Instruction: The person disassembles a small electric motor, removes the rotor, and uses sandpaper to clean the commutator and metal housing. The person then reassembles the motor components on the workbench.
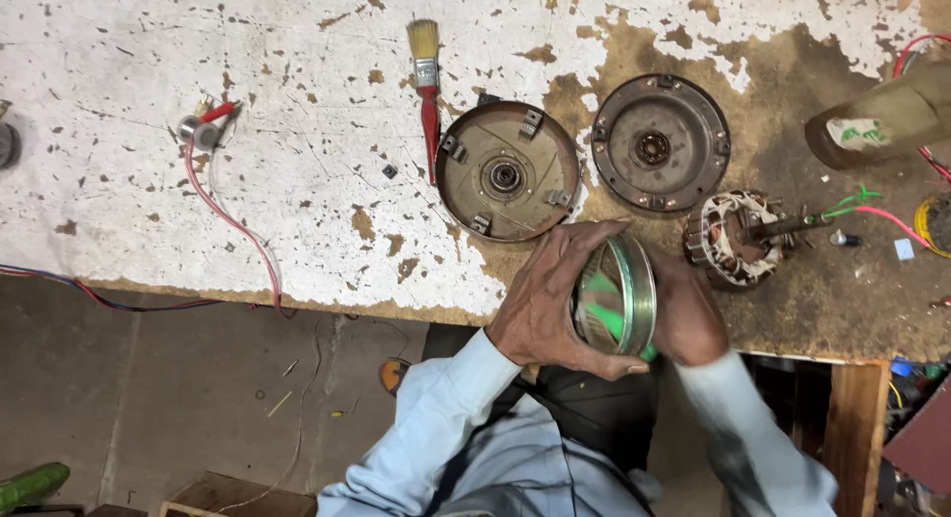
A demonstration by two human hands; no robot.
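A metal ring (616, 295) is held on edge between both hands at the near edge of the workbench (248, 180), just above the person's lap. The left hand (555, 299) is wrapped over the ring's left side, its fingers curled and pressed close together around the rim, the thumb lying along the bottom. The right hand (686, 314) is cupped against the ring's far side; its fingers are hidden behind the ring, so how far they are spread cannot be told. A strip of green is seen inside the ring, though what it is cannot be made out. Both forearms, in pale blue sleeves, are angled inward from the lower edge of the view.

Just beyond the right hand, a wound motor core (738, 238) with its shaft is laid on the bench. Further back, two round metal covers are set side by side: a tan one (507, 170) on the left, and a darker one (661, 144) on the right. A red-handled paintbrush (427, 91) is laid left of the tan cover. Well apart to the left, a small part (203, 129) with red wires is seen.
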